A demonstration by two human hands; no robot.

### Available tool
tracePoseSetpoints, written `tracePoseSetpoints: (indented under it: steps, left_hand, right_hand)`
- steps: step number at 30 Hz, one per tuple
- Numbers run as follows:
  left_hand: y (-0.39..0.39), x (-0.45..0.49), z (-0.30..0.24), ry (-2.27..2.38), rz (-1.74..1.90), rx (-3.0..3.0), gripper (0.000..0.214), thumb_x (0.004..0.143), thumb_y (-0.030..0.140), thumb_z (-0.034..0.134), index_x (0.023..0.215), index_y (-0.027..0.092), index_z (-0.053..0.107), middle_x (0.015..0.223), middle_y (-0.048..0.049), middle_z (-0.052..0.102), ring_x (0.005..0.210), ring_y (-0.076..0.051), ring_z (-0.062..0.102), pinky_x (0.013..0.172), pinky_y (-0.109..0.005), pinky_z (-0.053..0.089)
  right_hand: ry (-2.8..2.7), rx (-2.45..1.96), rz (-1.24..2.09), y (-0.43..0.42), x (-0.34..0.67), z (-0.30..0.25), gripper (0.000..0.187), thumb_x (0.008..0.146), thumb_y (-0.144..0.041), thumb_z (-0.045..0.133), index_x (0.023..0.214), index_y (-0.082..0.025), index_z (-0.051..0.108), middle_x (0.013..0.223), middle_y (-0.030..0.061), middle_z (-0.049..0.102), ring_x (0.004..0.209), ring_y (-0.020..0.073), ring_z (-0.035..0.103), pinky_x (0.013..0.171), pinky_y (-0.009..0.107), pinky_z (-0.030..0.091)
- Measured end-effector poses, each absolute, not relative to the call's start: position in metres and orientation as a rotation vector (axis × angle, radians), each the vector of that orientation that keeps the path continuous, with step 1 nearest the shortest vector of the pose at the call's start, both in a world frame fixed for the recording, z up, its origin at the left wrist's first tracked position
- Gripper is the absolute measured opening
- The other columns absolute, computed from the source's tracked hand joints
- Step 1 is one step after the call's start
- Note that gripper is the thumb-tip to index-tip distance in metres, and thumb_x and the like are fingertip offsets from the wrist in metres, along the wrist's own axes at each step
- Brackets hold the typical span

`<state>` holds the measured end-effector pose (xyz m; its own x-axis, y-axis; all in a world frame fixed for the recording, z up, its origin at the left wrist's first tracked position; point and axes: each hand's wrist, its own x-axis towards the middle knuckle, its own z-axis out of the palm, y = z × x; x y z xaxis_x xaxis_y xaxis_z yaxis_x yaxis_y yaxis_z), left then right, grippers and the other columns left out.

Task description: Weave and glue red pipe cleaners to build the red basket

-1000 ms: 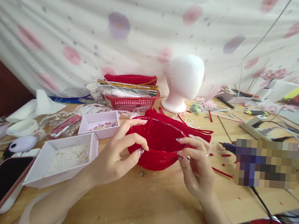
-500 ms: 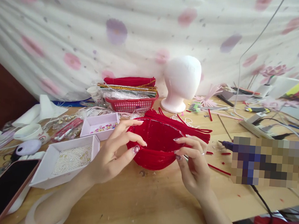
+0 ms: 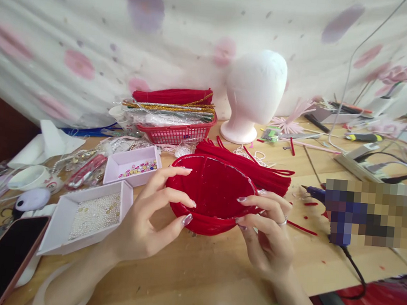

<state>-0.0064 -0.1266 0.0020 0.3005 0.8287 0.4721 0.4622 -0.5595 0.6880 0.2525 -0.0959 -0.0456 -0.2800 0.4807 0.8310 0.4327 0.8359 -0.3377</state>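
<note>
Against half a second ago, the single red bowl-shaped piece (image 3: 218, 186) shows more of its inside, its mouth tipped further towards the viewer. It is held over the tabletop (image 3: 193, 278); its underside is hidden. Two hands grasp it: the left hand (image 3: 141, 223) with fingers spread around the rim, the right hand (image 3: 270, 235) pinching the edge (one ring (image 3: 282, 220) on it). Two pale boxes (image 3: 62, 216) stand left; one phone (image 3: 6, 259) is cut off.
</note>
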Motion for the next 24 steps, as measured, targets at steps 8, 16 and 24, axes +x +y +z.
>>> tracePoseSetpoints:
  steps: [8,16,24]
  left_hand:
    - [-0.122,-0.012,-0.009,1.080,1.248,2.182,0.032,0.094,0.009,0.053,0.119,0.026,0.063,0.148,-0.0066,0.048,0.143,-0.023,0.044,0.126,-0.044,0.031]
    - [-0.142,-0.001,-0.040,1.433,1.467,1.607,0.070,0.090,0.030,0.076,0.150,0.042,0.043,0.161,-0.0040,0.035,0.157,-0.027,0.027,0.131,-0.051,0.025]
    - [-0.179,0.020,-0.042,1.237,1.420,1.240,0.091,0.080,0.069,0.074,0.157,0.035,0.038,0.171,-0.0071,0.028,0.157,-0.033,0.031,0.124,-0.048,0.041]
  right_hand:
    - [-1.949,-0.624,0.164,-0.096,0.251,-0.039,0.031,0.082,0.004,0.055,0.094,-0.023,0.062,0.107,0.0033,0.067,0.100,0.0215,0.058,0.094,0.046,0.044]
    - [-2.127,-0.585,0.334,-0.110,0.252,-0.015,0.023,0.097,-0.002,0.050,0.105,-0.016,0.067,0.094,0.0022,0.072,0.085,0.0132,0.067,0.098,0.040,0.049]
    - [-2.303,-0.630,0.410,-0.129,0.241,0.005,0.035,0.110,-0.014,0.037,0.109,-0.020,0.072,0.095,0.0001,0.083,0.080,0.0112,0.076,0.089,0.028,0.059]
